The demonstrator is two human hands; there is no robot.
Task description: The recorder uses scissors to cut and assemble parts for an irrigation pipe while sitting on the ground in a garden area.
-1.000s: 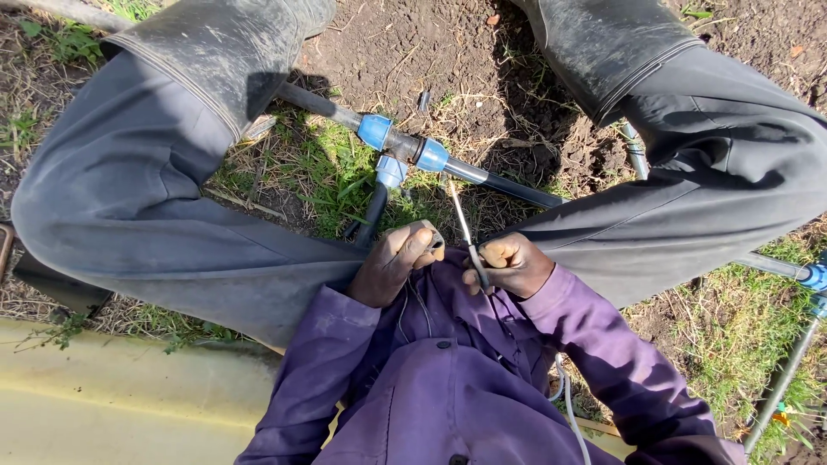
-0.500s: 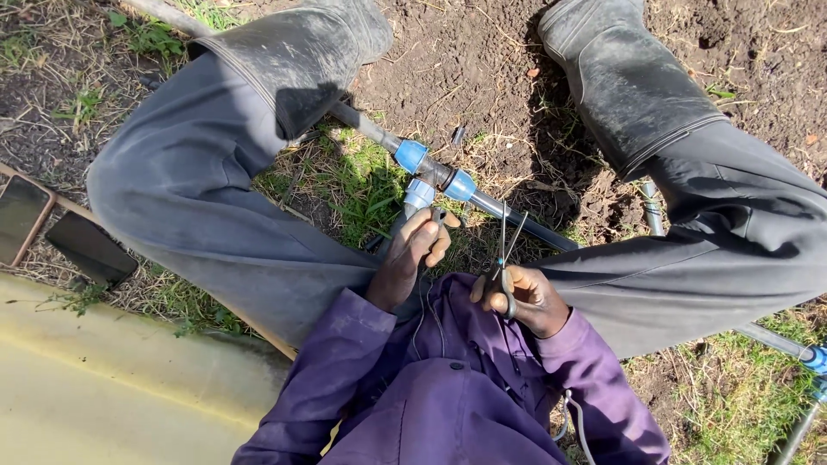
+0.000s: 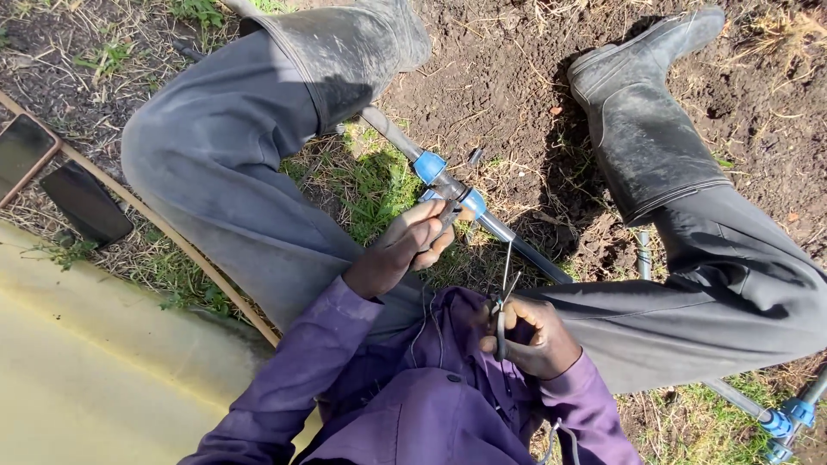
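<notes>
I sit on the ground with my legs spread, in grey trousers and black rubber boots. A dark pipe [image 3: 389,131] runs between my legs and passes through a blue tee fitting [image 3: 446,185]. My left hand [image 3: 403,248] grips the lower branch of that fitting. My right hand [image 3: 536,336] is shut on a pair of thin dark pliers [image 3: 501,314] whose tips point up toward the pipe, a little apart from it. My purple sleeves fill the lower middle of the view.
Dark soil lies at the top right and grass patches under the pipe. A second blue fitting [image 3: 788,422] sits at the bottom right on another pipe. Two flat dark slabs [image 3: 82,202] and a thin stick [image 3: 172,232] lie at the left, beside a pale yellow surface [image 3: 95,370].
My left hand has moved up from my lap and taken hold of the fitting's lower branch. My right hand with the pliers has dropped back toward my body. The view has shifted left.
</notes>
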